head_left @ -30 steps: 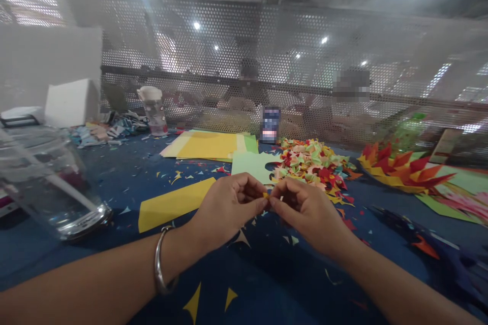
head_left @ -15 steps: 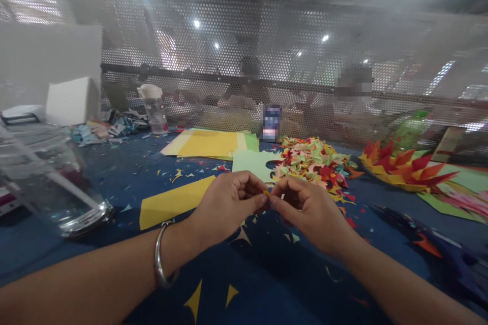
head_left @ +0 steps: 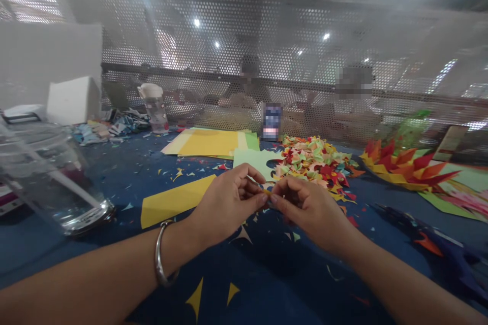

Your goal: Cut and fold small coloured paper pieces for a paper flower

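A perforated metal screen (head_left: 206,81) is spanning the background, and in front of it a blue tabletop (head_left: 290,284) is carrying everything. A clear container (head_left: 41,183) is standing at the left edge, a straw-like white stick slanting inside it. Both hands are meeting at the centre, partly covering the pale-green sheet (head_left: 244,158) and the right end of a yellow paper strip (head_left: 171,204). Beyond them a stack of coloured paper (head_left: 209,142) is lying flat, with a heap of cut paper shapes (head_left: 316,155) on its right. Farther right, a red-orange paper flower (head_left: 407,165) is resting behind a dark-blue tool (head_left: 453,254). A phone (head_left: 271,119) is leaning upright near the screen. Yellow offcuts (head_left: 195,298) are lying nearer the person. The left hand (head_left: 229,198) and right hand (head_left: 314,210) are pinching narrowly, fingertips nearly touching, and holding a small yellow paper piece (head_left: 266,192) between them; the fingers are hiding most of it.
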Available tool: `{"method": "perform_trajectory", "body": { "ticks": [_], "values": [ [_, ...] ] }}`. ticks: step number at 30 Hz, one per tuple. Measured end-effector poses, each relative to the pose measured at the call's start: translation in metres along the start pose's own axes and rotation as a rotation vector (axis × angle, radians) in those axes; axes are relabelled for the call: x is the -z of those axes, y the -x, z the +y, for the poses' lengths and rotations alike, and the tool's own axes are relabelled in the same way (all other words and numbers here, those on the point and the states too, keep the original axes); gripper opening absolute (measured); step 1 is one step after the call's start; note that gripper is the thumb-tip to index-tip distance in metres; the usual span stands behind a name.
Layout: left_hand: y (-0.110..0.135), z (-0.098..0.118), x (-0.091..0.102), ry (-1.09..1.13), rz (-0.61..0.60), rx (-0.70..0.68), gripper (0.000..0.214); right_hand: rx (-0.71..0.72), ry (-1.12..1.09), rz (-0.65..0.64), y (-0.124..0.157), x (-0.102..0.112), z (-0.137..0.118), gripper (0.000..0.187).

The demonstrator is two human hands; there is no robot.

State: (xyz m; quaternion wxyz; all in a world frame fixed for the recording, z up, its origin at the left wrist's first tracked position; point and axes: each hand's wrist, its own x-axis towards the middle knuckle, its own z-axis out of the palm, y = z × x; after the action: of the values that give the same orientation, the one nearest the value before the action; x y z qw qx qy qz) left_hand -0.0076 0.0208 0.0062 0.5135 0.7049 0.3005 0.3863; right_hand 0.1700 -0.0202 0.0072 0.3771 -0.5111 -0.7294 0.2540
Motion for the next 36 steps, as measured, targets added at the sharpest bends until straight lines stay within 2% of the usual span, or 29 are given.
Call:
{"method": "perform_trajectory", "body": {
  "ticks": [3,8,16,23,25,30,36],
  "values": [
    [0.0002,-0.0003,0.0011,-0.078,-0.025,-0.05,0.024,-0.005,0.0,-0.034,-0.0003,0.0005,0.0009,0.013],
    [-0.0014,0.0023,0.004,-0.148,-0.072,-0.103,0.012,0.007,0.001,-0.083,0.0008,0.0012,-0.0002,0.015],
    [-0.0054,0.0043,0.0072,0.035,-0.075,0.048,0.025,0.008,-0.034,-0.094,0.002,0.0022,-0.0022,0.017],
    [-0.0057,0.0013,0.0054,0.173,-0.061,0.14,0.022,0.005,-0.041,-0.082,0.0008,0.002,-0.0007,0.019],
    [-0.0054,0.0007,0.0052,0.153,-0.053,0.107,0.02,-0.001,-0.035,-0.083,0.0009,0.0017,-0.0009,0.019],
    [-0.0023,0.0017,0.0036,0.033,-0.014,-0.076,0.018,0.005,-0.022,-0.074,0.0011,0.0005,-0.0014,0.022],
    [-0.0004,0.0027,0.0008,0.052,-0.007,-0.057,0.022,0.027,-0.018,-0.057,0.0026,-0.0017,-0.0014,0.019]
  ]
}}
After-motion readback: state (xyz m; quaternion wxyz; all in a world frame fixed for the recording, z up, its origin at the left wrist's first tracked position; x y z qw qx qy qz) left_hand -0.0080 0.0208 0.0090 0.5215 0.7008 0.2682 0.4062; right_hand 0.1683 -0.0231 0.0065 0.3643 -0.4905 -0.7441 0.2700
